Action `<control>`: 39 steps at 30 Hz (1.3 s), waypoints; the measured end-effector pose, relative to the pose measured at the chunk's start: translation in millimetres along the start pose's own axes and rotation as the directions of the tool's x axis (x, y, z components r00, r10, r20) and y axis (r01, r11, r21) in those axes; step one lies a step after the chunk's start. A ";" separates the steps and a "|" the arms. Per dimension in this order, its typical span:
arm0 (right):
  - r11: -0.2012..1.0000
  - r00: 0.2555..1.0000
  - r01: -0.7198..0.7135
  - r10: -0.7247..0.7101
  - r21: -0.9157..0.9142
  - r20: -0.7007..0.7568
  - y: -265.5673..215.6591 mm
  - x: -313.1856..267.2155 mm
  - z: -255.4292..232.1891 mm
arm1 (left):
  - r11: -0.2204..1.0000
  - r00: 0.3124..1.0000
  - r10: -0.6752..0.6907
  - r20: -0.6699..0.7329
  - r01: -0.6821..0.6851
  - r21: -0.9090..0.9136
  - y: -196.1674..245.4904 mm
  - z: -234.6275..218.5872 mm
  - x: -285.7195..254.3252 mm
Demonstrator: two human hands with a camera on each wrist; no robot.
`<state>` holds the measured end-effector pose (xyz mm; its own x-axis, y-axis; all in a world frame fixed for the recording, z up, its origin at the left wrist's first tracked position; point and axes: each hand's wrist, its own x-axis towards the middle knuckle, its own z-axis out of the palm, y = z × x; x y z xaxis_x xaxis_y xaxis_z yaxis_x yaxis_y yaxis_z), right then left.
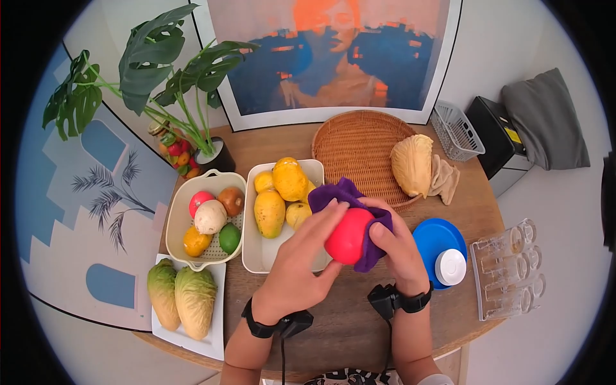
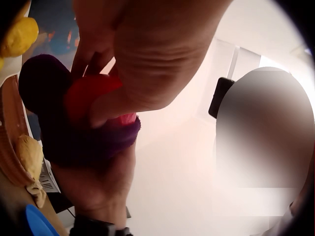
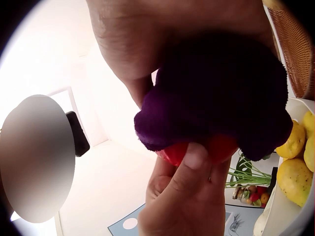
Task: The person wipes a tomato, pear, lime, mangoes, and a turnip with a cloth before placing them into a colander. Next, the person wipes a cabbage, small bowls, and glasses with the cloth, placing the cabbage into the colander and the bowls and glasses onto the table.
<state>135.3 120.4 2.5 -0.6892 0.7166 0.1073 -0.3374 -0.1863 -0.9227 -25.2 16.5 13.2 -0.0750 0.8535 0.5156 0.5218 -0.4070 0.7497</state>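
A smooth, round pinkish-red fruit (image 1: 346, 239) is held up over the front of the table, partly wrapped in a purple cloth (image 1: 370, 251). My left hand (image 1: 296, 273) grips the fruit from its left side, thumb below and fingers above. On the other side my right hand (image 1: 401, 247) holds the cloth against the fruit, the thumb lying over the fabric. From the left wrist, the left thumb presses on the red skin (image 2: 81, 101). In the right wrist view the dark cloth (image 3: 216, 93) hides most of the fruit.
Left of the hands stand a white bin (image 1: 255, 262) of yellow mangoes, a cream basket (image 1: 173, 221) of mixed produce, and a plate (image 1: 215, 321) with two cabbages. A wicker tray (image 1: 353, 147) bears a pale cabbage (image 1: 411, 165). A blue plate (image 1: 436, 232) and glasses (image 1: 513, 269) stand right.
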 end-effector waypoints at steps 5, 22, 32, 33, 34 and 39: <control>1.000 0.999 -0.020 0.020 -0.004 -0.030 0.2 -1.2 0.1 | 0.920 0.964 0.223 0.148 -0.258 0.294 -4.0 -1.0 3.4; 0.890 0.928 0.363 -0.372 -0.277 0.023 2.2 1.0 -8.6 | 0.961 0.989 -0.130 0.066 0.142 -0.239 -5.6 4.7 0.3; 0.926 0.918 0.266 -0.328 -0.266 -0.225 6.5 4.3 -5.1 | 0.955 0.987 -0.136 0.081 0.152 -0.255 -6.8 2.8 0.3; 0.932 0.914 0.239 -0.311 -0.273 -0.262 6.5 5.2 -4.4 | 0.990 0.995 -0.058 0.084 0.068 -0.120 -5.0 2.4 0.2; 0.932 0.914 0.240 -0.312 -0.272 -0.262 6.5 5.7 -4.1 | 1.000 0.995 0.020 0.097 -0.021 0.017 -4.0 2.2 0.1; 0.894 0.973 0.020 -0.121 -0.447 -0.197 9.6 10.1 -6.3 | 0.998 0.988 -0.055 0.142 0.052 0.026 -1.7 6.9 -2.2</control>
<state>129.1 130.0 -7.6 -0.5033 0.8522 0.1429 -0.0289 0.1487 -0.9885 -20.0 17.6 8.0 0.0175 0.9122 0.4094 0.5390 -0.3535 0.7645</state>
